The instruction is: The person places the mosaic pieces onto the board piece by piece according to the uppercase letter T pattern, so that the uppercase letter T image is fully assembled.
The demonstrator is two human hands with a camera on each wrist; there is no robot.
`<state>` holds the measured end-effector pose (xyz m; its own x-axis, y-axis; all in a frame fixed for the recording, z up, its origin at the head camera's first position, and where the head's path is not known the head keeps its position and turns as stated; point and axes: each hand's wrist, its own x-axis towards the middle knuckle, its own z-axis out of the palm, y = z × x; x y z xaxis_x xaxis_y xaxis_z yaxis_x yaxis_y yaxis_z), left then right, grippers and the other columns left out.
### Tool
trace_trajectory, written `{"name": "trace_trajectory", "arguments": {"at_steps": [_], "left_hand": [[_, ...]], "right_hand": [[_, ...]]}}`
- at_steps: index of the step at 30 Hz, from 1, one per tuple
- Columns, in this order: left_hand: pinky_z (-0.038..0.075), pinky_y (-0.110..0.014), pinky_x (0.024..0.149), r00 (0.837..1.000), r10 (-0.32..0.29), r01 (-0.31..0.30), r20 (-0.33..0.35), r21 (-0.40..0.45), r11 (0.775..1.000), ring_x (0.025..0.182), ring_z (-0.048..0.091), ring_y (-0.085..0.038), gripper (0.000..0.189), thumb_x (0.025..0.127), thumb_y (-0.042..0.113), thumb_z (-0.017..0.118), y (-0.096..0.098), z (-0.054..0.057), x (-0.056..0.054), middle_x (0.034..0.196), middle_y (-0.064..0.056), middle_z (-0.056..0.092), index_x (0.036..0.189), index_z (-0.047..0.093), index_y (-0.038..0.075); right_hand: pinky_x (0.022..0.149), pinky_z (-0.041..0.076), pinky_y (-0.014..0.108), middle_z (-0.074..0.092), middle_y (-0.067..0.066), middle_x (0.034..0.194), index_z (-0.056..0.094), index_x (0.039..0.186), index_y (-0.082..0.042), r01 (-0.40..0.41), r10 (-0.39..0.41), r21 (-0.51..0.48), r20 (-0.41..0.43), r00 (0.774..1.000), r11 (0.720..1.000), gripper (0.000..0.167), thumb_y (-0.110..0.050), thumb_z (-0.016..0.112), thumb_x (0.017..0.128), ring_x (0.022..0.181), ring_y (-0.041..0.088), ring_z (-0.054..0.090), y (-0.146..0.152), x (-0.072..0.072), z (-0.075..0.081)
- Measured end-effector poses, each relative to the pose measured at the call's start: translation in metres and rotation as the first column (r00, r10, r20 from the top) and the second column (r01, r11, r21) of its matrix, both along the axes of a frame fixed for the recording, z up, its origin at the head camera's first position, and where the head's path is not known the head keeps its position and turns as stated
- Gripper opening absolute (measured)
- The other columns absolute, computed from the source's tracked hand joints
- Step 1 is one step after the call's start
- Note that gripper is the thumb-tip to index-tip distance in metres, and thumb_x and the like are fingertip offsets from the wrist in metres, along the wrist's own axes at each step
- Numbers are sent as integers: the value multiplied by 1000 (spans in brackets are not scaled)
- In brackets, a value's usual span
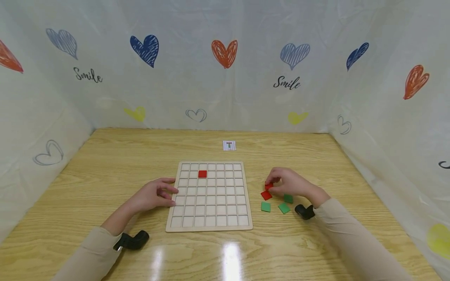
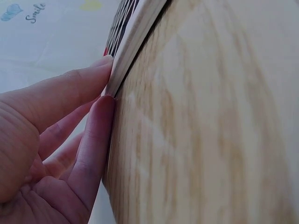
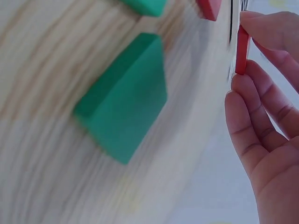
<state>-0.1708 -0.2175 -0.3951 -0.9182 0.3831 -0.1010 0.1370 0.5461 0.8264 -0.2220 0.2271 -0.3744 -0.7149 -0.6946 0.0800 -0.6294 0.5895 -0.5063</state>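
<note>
My left hand [image 1: 152, 196] rests at the left edge of a wooden grid board [image 1: 247, 210], its fingertips touching that edge; in the left wrist view its thumb and a finger meet the board's pale side [image 2: 135, 44]. One red square tile [image 1: 202, 174] sits in a cell of the board's second row. Right of the board, my right hand [image 1: 289, 182] pinches another red tile [image 3: 242, 50] between thumb and fingers. Just below that hand lies a loose red tile [image 1: 266, 195]. Near it are three green tiles, one [image 3: 133, 105] close in the right wrist view.
Behind the board lies a small card [image 1: 229, 145] printed with a gridded pattern. The wooden tabletop [image 1: 116, 156] is bounded at the back and sides by a white curtain [image 1: 183, 78] with hearts and "Smile" lettering. Black wrist mounts [image 1: 135, 240] stick out near both sleeves.
</note>
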Motion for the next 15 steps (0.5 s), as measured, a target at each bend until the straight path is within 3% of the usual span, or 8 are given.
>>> {"name": "trace_trajectory", "arguments": {"at_steps": [15], "left_hand": [[47, -25, 75, 1000, -1, 1, -13, -12, 1000, 84, 61, -16, 34, 76, 15, 78, 1, 2, 1, 139, -23, 39, 105, 67, -1]], "right_hand": [[73, 46, 34, 59, -7, 88, 70, 88, -12, -11, 10, -21, -18, 1000, 1000, 11, -8, 74, 79, 79, 17, 53, -24, -5, 6]]}}
